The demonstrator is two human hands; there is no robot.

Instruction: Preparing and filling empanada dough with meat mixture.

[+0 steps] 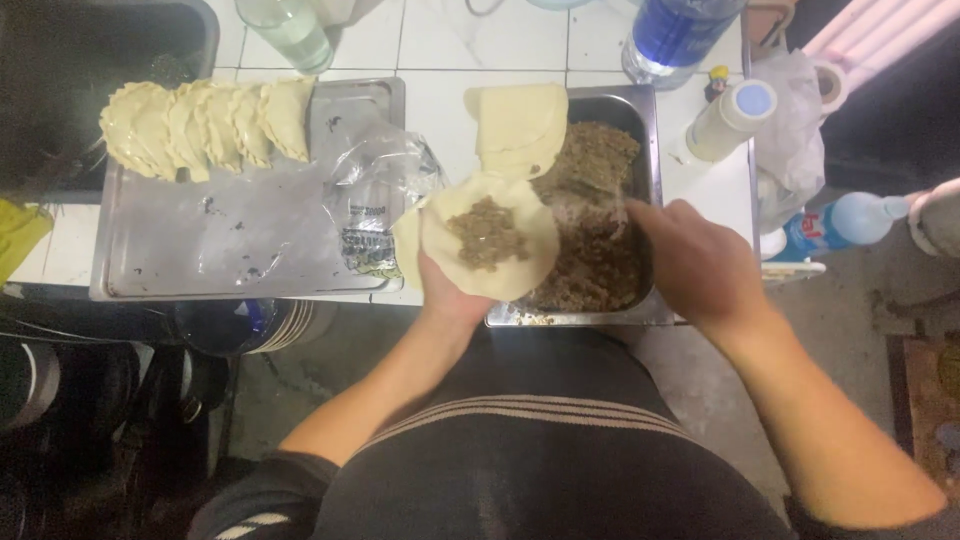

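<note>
**Dough round cupped, filling pan at three o'clock**

The left hand [452, 292] lies spread flat under a dough round [490, 238] topped with minced filling [487, 233]. The metal pan [648, 130] of mince lies at three o'clock from it, touching the round's edge. The right hand [695, 262] (nearer the pan) reaches in, fingers curled; what they pinch I cannot tell.
</note>
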